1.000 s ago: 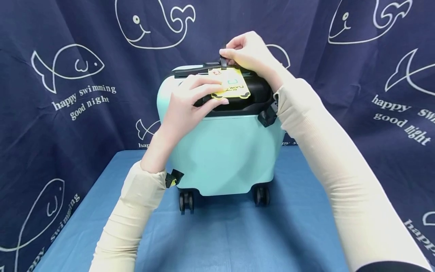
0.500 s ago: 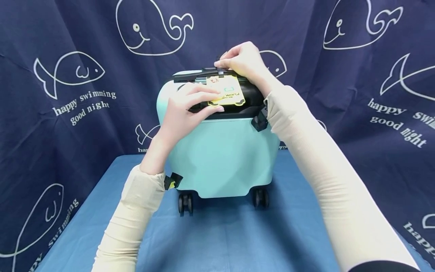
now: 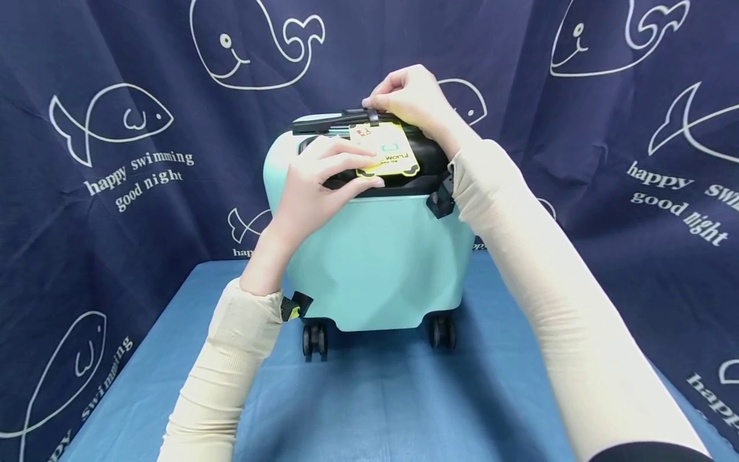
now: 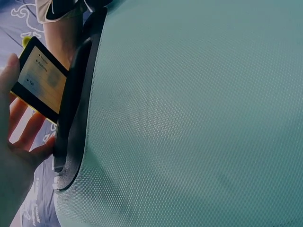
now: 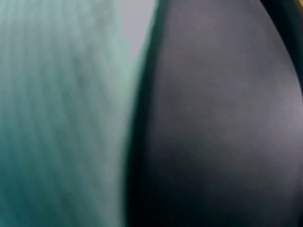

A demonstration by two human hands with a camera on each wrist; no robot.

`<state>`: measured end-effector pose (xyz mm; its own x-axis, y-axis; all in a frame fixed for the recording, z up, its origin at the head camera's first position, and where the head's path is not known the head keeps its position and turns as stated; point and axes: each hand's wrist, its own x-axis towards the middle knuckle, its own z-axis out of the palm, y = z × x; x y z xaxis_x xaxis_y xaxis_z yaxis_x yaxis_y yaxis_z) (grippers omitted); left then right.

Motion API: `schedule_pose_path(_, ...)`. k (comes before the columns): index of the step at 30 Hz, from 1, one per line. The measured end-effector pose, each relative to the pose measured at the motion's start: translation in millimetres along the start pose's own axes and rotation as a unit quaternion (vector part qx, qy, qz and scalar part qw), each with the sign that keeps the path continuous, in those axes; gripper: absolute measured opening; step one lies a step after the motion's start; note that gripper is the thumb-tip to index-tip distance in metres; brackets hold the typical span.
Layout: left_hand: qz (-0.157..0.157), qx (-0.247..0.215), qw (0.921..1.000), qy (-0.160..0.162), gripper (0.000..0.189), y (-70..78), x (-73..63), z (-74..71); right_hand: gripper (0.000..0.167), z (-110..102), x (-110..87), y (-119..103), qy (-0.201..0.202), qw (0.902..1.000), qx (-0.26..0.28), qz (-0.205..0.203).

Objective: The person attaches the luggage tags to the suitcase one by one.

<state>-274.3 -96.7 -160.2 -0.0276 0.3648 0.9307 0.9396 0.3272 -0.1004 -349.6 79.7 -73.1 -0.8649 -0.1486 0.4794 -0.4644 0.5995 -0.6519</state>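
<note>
A mint-green suitcase (image 3: 375, 263) stands upright on its wheels, with a black panel and a black carry handle (image 3: 323, 123) at its top. Against that panel lies a yellow luggage tag (image 3: 394, 154); its other face, seen in the left wrist view, bears name, address and tel lines. My left hand (image 3: 312, 183) pinches the tag by its left edge. The tag's black strap (image 3: 373, 119) passes over the handle, and my right hand (image 3: 412, 99) pinches its upper end, which the fingers mostly hide. Only blurred suitcase shell (image 5: 61, 113) and black panel (image 5: 222, 113) fill the right wrist view.
Under the suitcase spreads a blue cloth-covered table (image 3: 375, 398). A dark blue curtain (image 3: 144, 38) with white whale and fish drawings hangs close behind and at both sides. Black wheels (image 3: 442, 331) support the case.
My right hand has come down and slightly left with the strap, which now sits lower against the handle. The tag has shifted a little left and down; my left hand keeps its grip.
</note>
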Motion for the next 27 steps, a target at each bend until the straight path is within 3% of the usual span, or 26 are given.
schedule_pose_path(5,0.001,0.002,1.0,0.001,0.027,1.2,2.4,1.8,0.012,-2.5,-0.2,-0.6,-0.006,0.9998,0.009,-0.017)
schedule_pose_path(11,-0.009,0.002,0.9999,-0.006,0.026,0.5,2.3,1.7,0.011,-1.0,0.9,1.0,-0.012,0.9999,0.002,-0.006)
schedule_pose_path(19,-0.02,-0.001,0.9995,-0.023,0.026,-0.1,1.1,-2.3,0.023,1.1,0.4,0.6,-0.002,0.9991,-0.041,-0.008)
schedule_pose_path(27,-0.035,-0.002,0.9989,-0.031,0.03,0.4,-0.8,-0.5,0.03,-12.4,-8.6,0.1,-0.014,0.99,-0.133,-0.044)
